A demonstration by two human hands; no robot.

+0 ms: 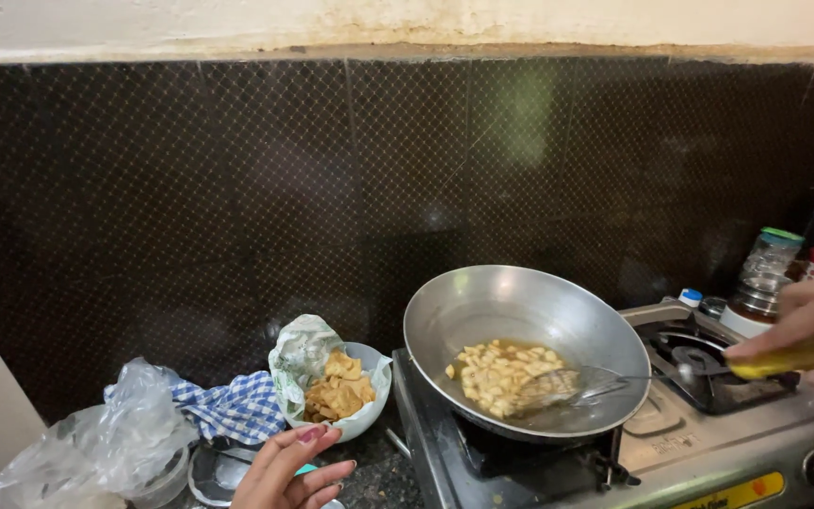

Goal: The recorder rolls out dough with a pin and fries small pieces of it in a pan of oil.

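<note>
A steel wok (520, 311) sits on the left burner of a gas stove (708, 452), with pale dough pieces (501, 372) frying in oil. My right hand (807, 330) grips the yellow handle of a wire skimmer (577, 385) whose mesh rests in the oil among the pieces. My left hand (289, 469) hovers low at the counter, fingers apart and holding nothing, just below a white bowl (366, 419) lined with paper and filled with browned fried pieces (339, 388).
A blue checked cloth (233, 407) and crumpled clear plastic bag (96, 443) lie left of the bowl. Jars and a bottle (765, 273) stand behind the stove's right burner (699, 363). A dark tiled wall (332, 179) rises close behind.
</note>
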